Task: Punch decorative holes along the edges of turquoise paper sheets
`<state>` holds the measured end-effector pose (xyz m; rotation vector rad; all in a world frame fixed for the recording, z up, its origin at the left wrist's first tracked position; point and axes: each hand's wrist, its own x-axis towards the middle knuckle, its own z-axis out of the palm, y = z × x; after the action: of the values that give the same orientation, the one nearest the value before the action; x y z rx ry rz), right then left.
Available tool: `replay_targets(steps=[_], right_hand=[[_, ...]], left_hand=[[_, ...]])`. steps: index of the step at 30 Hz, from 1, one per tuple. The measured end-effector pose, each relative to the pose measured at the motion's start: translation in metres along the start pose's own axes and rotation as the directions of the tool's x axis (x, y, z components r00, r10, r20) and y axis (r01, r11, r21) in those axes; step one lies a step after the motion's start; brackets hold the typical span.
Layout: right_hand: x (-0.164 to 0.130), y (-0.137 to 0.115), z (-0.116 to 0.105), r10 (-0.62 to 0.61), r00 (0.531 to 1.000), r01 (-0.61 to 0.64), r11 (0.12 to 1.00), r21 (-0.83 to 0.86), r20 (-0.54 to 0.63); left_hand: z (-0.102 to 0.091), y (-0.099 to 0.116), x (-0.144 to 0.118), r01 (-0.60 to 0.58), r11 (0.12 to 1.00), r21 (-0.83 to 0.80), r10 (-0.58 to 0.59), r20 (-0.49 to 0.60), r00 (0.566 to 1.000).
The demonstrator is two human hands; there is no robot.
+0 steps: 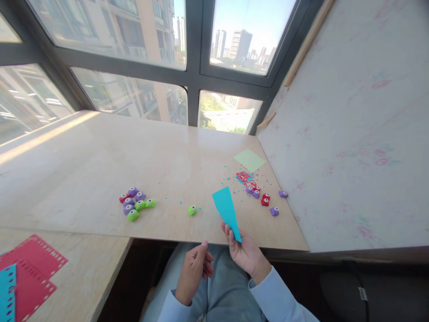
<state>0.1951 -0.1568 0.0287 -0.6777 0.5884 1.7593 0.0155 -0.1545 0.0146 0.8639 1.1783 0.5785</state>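
My right hand [246, 255] grips a sheet of blue paper [226, 208] by its lower end, thumb and fingers closed on it, and holds it up over the table's front edge. Above my lap is my left hand [196, 272], its fingers loosely curled and its thumb apart; nothing shows in it. Past the hands, a green paper punch [192, 210] with an eye-like white button sits alone on the table. Red punches [265, 201] and purple punches [274, 211] lie to the right of the blue paper.
Red and blue confetti [246, 178] lies heaped beside a pale green sheet [250, 159] near the wall. More punches [133, 215] cluster at the left. Red sheets [33, 255] and a blue sheet [7, 290], with edge holes, lie on the lower-left surface. Windows [231, 112] border the table's back.
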Motion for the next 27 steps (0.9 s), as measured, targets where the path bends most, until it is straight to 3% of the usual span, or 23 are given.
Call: replay_targets(steps=[3,9,15,20,23,27], right_hand=[[0.015,0.014,0.006,0.082,0.994,-0.086,0.995,0.042,0.073],[0.024,0.040,0.023,0.211,0.954,-0.244,0.960,0.141,0.211],[0.025,0.066,0.032,0.137,0.959,-0.180,0.971,0.159,0.249],[0.030,0.070,0.037,0.081,0.969,-0.125,0.976,0.181,0.233],[0.031,0.067,0.038,0.079,0.971,-0.144,0.945,0.295,0.224],[0.033,0.057,0.038,0.071,0.982,-0.155,0.839,0.522,0.176]], left_hand=[[-0.003,0.005,-0.002,-0.106,0.994,0.003,0.106,-0.078,0.991],[-0.025,0.020,0.004,-0.273,0.961,0.041,0.275,-0.245,0.930],[-0.041,0.027,0.011,-0.309,0.949,0.060,0.311,-0.326,0.893],[-0.043,0.032,0.016,-0.329,0.930,0.162,0.366,-0.377,0.851],[-0.043,0.036,0.022,-0.347,0.894,0.285,0.439,-0.393,0.808],[-0.042,0.042,0.033,-0.384,0.828,0.409,0.534,-0.364,0.763]])
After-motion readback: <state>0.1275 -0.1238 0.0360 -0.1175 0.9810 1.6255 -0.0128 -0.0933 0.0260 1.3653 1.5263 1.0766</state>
